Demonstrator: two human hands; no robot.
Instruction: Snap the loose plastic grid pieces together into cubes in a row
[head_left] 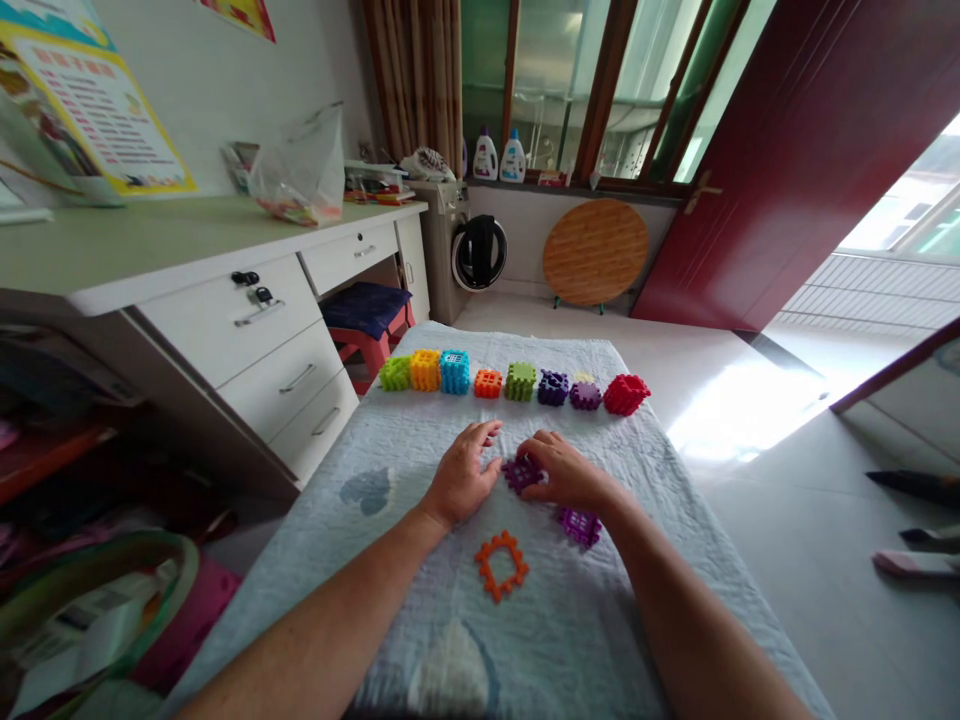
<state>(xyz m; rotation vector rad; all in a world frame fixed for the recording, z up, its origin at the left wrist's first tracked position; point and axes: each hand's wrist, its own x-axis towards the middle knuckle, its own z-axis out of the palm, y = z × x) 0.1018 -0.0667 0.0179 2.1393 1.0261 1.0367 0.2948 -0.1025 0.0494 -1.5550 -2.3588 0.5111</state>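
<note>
My right hand (564,470) has its thumb and fingers closed round a dark purple toothed plastic building piece (523,474) low over the cloth. Just left of it, my left hand (466,470) is open, fingers apart, holding nothing. A brighter purple lattice piece (582,526) lies under my right wrist. Nearer to me, an orange toothed frame (502,566) with an open middle lies flat. Beyond my hands stands a row of interlocking cubes and pieces, among them a yellow cube (425,370), a blue cube (454,372), a green cube (520,382) and a red block (627,395).
A pale blue cloth (420,440) covers the table. At left stand a white desk (225,330) and a stool (369,312); a pink tub (187,600) sits low at the left. A washing machine (448,250) and round wooden board (596,250) are farther back.
</note>
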